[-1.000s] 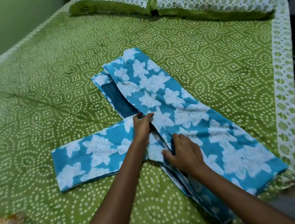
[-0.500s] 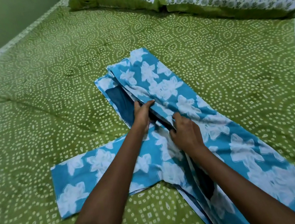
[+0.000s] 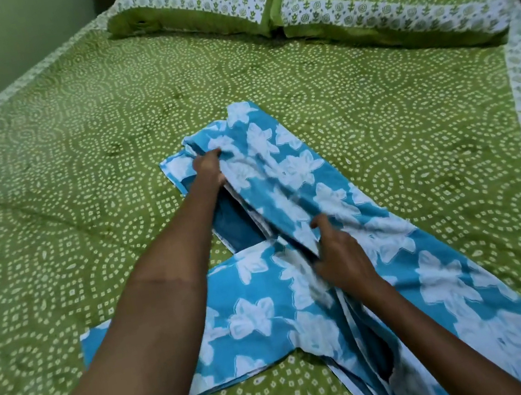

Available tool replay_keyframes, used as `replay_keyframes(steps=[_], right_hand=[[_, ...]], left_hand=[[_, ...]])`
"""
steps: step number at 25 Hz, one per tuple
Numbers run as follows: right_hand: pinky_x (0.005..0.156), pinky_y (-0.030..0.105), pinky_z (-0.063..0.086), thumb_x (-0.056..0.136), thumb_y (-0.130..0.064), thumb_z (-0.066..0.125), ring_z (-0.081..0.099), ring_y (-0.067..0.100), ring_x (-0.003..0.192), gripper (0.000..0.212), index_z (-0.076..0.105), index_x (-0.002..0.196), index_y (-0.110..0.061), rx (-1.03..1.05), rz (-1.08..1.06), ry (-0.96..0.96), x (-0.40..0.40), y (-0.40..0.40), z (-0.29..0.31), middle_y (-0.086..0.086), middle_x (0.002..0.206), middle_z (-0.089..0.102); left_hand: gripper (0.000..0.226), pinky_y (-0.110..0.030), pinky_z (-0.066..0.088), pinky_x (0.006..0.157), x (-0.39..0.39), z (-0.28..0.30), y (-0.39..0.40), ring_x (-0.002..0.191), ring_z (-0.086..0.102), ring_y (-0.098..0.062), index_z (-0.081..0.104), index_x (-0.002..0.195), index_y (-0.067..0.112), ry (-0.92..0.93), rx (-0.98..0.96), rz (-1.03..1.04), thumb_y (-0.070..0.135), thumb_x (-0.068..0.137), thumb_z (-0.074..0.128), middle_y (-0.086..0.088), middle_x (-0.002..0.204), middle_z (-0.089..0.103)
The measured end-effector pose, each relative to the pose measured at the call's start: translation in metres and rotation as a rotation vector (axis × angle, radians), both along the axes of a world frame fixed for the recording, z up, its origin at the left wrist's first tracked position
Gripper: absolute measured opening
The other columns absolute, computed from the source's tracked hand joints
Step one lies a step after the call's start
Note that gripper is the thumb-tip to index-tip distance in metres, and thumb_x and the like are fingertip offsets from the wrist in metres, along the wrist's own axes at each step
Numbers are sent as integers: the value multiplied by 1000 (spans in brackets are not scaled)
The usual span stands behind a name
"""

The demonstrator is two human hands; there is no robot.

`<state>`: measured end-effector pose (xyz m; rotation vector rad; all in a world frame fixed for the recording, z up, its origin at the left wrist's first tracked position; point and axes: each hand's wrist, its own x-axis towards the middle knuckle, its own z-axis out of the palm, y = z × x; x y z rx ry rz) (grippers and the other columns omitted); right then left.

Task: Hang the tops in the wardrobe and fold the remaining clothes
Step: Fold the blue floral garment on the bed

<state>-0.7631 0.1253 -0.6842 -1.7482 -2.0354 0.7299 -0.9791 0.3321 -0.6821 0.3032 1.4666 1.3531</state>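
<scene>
Garment (image 3: 342, 217) on bed (image 3: 71, 161), long axis far-left to near-right | left hand (image 3: 210, 167) pinches far end, I judge; right hand (image 3: 342, 252) pinches fold edge mid-length, nearer me | sleeve under left arm | near end cut off, fingertips buried in cloth.

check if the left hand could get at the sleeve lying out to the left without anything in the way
Probably yes. The left hand grips the blue floral top near its far end, and the sleeve lies flat on the green bedsheet under that forearm, uncovered.
</scene>
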Motion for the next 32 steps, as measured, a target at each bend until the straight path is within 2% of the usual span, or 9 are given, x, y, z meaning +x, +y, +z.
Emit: replay_keyframes(steps=[4,8,12,14,17,19,22,28,32], right_hand=[[53,32,37,75,-7,62,58,35,66,26,50,97,-7,227,73,-7,-20,-22,-2,12,76,59],[67,30,39,89,-21,51,61,28,89,22,48,109,-13,40,106,-209,-23,-37,0,8,100,63],[48,19,35,72,-16,58,59,17,53,17,56,89,-14,298,193,-52,-19,-44,2,2,68,63],[56,25,45,79,-27,55,59,18,64,17,58,89,-14,153,305,24,-11,-49,-7,2,76,62],[65,31,45,85,-56,46,56,13,72,44,63,85,-16,-157,368,91,0,-45,-6,-1,80,61],[62,31,45,90,-44,52,55,12,64,35,66,79,-14,-105,250,219,-3,-19,3,-1,72,62],[61,26,41,92,-25,58,53,11,65,22,68,84,-7,3,121,201,-16,38,8,-1,74,61],[74,28,39,92,-13,54,61,25,86,19,68,92,0,115,21,185,-61,190,7,16,98,68],[90,31,37,94,-13,51,54,31,111,26,59,115,-2,146,-41,139,-88,285,-1,19,121,57]], left_hand=[[41,-46,52,87,-39,-9,3,95,60,-29,50,126,-3,249,55,70,1,86,60,-20,117,60],[58,-44,50,86,-49,-21,-9,104,57,-30,33,138,9,280,19,15,-7,87,56,-18,122,53],[50,-34,48,80,-66,-26,4,100,57,-27,45,131,3,531,169,46,-16,86,42,-21,123,55],[40,-31,47,73,-76,-30,4,90,58,-27,53,125,1,590,32,-12,-11,90,39,-21,125,56],[36,-23,41,57,-79,-22,3,67,50,-14,52,128,1,668,-64,-85,-1,93,43,-20,125,56],[41,-27,43,68,-76,-16,1,86,57,-21,47,134,3,769,-53,-123,7,93,51,-18,130,53],[48,-29,39,94,-79,-15,-5,118,52,-27,50,131,3,905,-16,-178,22,89,63,-15,132,53],[44,-28,45,80,-94,-40,5,105,58,-24,58,120,13,844,52,-128,37,85,67,-10,117,60],[34,-24,42,71,-101,-56,12,89,54,-16,60,110,11,774,99,-70,33,85,67,-1,97,57]])
